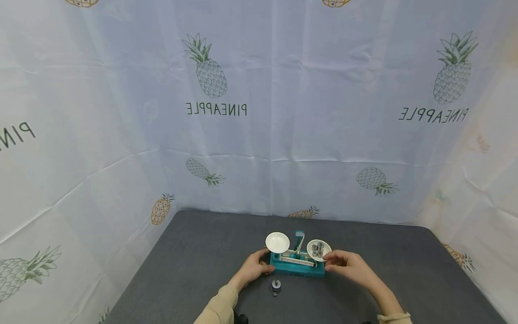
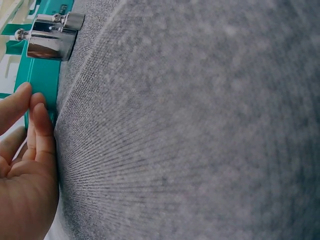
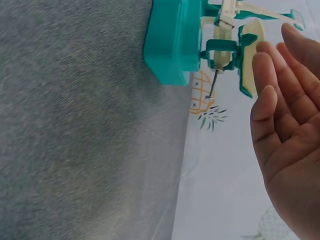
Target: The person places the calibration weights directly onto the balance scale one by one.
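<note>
A teal balance scale (image 1: 297, 268) sits on the dark table, with a cream pan at each end. My left hand (image 1: 252, 270) holds the left end of its base, thumb at the front and fingers behind. The left pan (image 1: 277, 243) carries nothing. Several metal weights (image 1: 318, 249) stand on the right pan (image 1: 326, 247), which sits lower than the left one. My right hand (image 1: 349, 265) is beside that pan, its gently bent fingertips right at the rim; the right wrist view shows the fingers (image 3: 287, 95) close to the pan's edge.
In front of the scale a larger metal weight (image 1: 276, 285) and a tiny one (image 1: 274, 294) stand on the grey table (image 1: 210, 252). Behind the table hangs a pale curtain (image 1: 283, 135) with printed pineapples.
</note>
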Demonstrator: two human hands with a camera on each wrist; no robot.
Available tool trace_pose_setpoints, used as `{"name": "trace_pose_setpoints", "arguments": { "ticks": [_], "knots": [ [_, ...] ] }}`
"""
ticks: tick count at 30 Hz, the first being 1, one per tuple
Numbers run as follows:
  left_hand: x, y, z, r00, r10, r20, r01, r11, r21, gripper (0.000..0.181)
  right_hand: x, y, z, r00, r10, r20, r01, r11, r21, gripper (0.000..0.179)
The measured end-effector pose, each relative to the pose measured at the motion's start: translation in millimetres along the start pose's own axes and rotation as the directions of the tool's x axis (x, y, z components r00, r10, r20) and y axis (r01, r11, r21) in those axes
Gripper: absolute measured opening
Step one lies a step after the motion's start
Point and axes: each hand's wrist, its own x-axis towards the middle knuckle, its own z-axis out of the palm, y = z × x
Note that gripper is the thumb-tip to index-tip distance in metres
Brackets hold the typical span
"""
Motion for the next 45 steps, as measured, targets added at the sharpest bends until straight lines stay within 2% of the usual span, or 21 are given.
{"name": "trace_pose_setpoints", "arguments": {
  "ticks": [9,16,19,27,31,35,39,45],
  "knots": [
    [-0.3,1.0,1.1,1.0,-0.012,0.0,0.012,1.0,-0.004,0.066,-7.9,15.2,2.1,0.992,-0.005,0.129,-0.016,0.987,0.158,0.037],
    [-2.2,0.9,0.4,1.0,-0.018,-0.005,0.018,1.0,-0.018,0.065,-10.9,31.9,3.9,0.988,0.035,0.15,-0.053,0.991,0.121,0.036],
    [-1.9,-1.0,-0.3,1.0,-0.016,-0.008,0.016,1.0,-0.012,0.065,-10.6,35.6,4.6,0.989,0.042,0.143,-0.058,0.992,0.108,0.038],
    [-1.2,-0.3,1.0,1.0,-0.009,-0.005,0.009,1.0,-0.023,0.065,-1.4,43.0,10.2,0.987,0.142,0.079,-0.148,0.986,0.074,0.046],
    [-1.3,1.8,1.4,1.0,-0.02,-0.012,0.019,0.999,-0.028,0.065,4.5,45.1,13.7,0.985,0.164,0.054,-0.169,0.981,0.094,0.048],
    [-1.3,1.8,1.3,0.999,-0.031,-0.012,0.031,0.999,-0.028,0.064,8.2,47.2,16.3,0.982,0.189,0.006,-0.188,0.977,0.102,0.042],
    [-0.5,1.9,1.1,0.999,-0.031,-0.009,0.03,0.999,-0.015,0.063,9.4,49.0,17.1,0.971,0.234,-0.05,-0.23,0.97,0.074,0.034],
    [0.7,1.1,0.9,1.0,-0.03,-0.006,0.03,1.0,-0.003,0.063,10.1,54.4,18.4,0.967,0.246,-0.062,-0.241,0.967,0.086,0.04]
  ]
}}
